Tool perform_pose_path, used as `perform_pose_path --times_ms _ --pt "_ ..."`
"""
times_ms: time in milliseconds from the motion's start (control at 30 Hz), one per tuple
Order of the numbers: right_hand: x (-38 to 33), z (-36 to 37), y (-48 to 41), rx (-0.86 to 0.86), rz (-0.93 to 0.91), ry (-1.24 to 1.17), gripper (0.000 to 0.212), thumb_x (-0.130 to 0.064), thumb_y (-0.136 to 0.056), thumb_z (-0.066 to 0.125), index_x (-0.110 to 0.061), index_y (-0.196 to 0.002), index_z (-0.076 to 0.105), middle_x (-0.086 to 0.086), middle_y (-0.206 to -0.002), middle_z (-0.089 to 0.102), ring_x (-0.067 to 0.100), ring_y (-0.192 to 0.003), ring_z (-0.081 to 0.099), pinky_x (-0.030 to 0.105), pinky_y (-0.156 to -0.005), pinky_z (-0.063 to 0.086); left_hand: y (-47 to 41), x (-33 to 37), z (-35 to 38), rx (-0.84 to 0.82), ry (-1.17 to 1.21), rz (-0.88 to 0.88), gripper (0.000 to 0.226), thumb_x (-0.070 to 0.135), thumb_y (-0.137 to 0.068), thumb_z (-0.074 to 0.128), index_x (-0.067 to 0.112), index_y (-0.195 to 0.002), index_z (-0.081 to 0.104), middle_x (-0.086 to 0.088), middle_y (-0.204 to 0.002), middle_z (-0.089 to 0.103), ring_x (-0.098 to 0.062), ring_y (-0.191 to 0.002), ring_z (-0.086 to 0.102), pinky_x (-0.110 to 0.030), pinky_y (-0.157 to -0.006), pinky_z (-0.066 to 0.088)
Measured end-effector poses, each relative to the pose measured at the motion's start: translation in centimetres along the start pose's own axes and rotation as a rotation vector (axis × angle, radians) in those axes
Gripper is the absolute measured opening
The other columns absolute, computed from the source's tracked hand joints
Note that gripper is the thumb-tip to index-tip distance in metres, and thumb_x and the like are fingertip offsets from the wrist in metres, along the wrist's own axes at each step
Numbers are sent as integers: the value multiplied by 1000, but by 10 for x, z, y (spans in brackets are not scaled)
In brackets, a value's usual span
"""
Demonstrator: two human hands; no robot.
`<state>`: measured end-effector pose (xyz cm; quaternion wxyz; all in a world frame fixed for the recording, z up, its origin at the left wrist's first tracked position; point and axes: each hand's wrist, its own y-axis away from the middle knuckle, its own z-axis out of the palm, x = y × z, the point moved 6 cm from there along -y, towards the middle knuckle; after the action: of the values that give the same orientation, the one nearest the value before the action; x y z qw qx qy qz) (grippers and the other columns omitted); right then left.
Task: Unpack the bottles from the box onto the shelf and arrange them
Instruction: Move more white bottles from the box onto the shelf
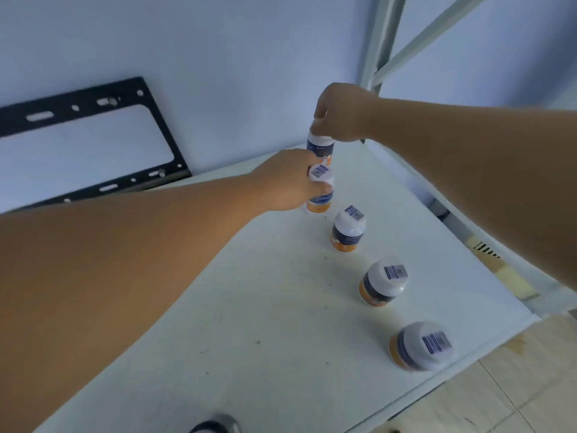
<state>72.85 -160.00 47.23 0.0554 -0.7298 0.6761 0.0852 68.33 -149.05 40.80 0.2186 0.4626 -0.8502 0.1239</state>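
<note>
Bottles (384, 282) are being lined up in a row on the shelf (265, 323); this looks like the place-and-arrange step. The white shelf board fills most of the view, with a wall behind it and a black metal frame (93, 135) leaning at back left. The box is not in view, so can't tell how many are left to unpack.

Both arms reach to the far end of the row. The left grip (290, 182) is clamped round the second bottle (321, 200) from its left side, high on the body near the cap. The right grip (340, 114) comes from above, fingertips pinched on the cap of the far bottle (321, 148). The two held bottles overlap in view, the far one behind. Can't tell if they touch, and the far base is hidden.

Three free bottles (348, 229) stand upright nearer the camera, spaced along a diagonal toward the front right edge. The next move probably calls for seating both held bottles in line, matching the gap, then releasing without tipping.
</note>
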Motion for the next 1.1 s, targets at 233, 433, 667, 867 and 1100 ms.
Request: perform_pose_path --times_ms 233,433,667,867,1100 --pt "-3 53 -46 -57 -56 -19 23 -12 -85 49 -11 -65 37 5 -64 39 27 -66 40 27 -50 28 -18 -16 27 -9 16 -115 36 47 -83 68 23 -108 58 2 -98 65 -18 -85 61 -28 -62 40" --pt "-4 50 -41 -55 -25 -21 44 -26 -89 55 -3 -127 56 13 -125 62 33 -115 58 42 -95 50 -17 -17 21 -57 6 -106 42 53 -86 65 25 -116 62 5 -113 70 -14 -97 65 -36 -85 52" --pt "10 20 8 -20 72 23 59 -47 -92 57 -3 -131 52 15 -130 59 35 -118 56 44 -98 48 14 -21 -29 90 -32 -102 53 53 -91 58 1 -98 64 -15 -94 68 -30 -81 61 -36 -67 47" --pt "19 -32 115 41 203 94 48 -42 -92 54 2 -109 65 17 -111 66 38 -107 61 44 -93 51 55 19 -62 113 -51 16 42 44 -91 58 5 -102 67 -8 -89 66 -21 -75 60 -38 -73 51" --pt "34 -94 280 122 439 159 45 -37 -90 58 6 -97 66 26 -101 67 42 -93 64 42 -83 52 109 138 -63 82 12 306 36 44 -92 62 22 -119 65 8 -110 67 -15 -100 61 -26 -88 45"
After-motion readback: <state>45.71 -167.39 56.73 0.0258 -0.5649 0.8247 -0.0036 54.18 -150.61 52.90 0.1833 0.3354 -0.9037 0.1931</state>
